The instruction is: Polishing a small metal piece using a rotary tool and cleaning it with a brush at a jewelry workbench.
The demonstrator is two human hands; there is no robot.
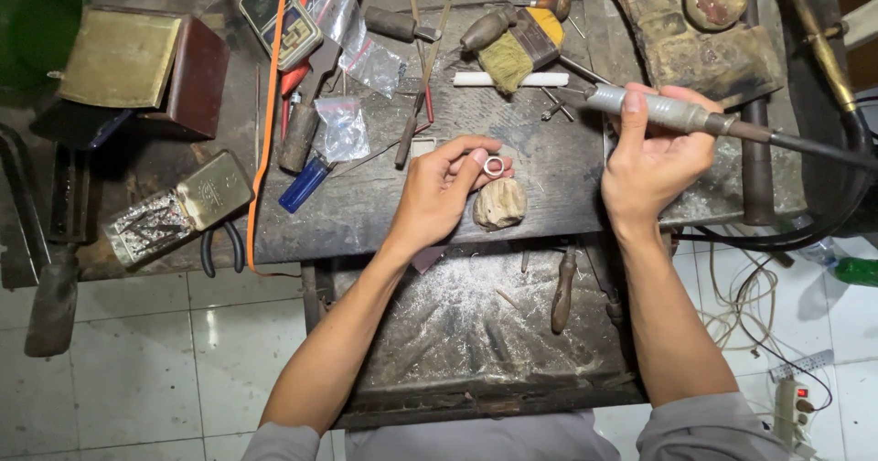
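Observation:
My left hand [445, 189] pinches a small silver ring [494, 166] between thumb and fingertips, just above a rounded wooden bench peg [499, 204] at the bench's front edge. My right hand [655, 155] grips a metal rotary-tool handpiece [658, 110], held level with its tip pointing left and its dark flexible shaft [823, 153] running off to the right. The tool's tip is a hand's width to the right of the ring.
The dark wooden bench [549, 164] carries files, brushes [512, 51], small plastic bags [343, 127], a white stick [510, 79] and a blue pen-like tool [305, 185]. An open tin of bits [174, 209] lies left. A dusty catch tray [476, 328] sits below; white floor tiles around.

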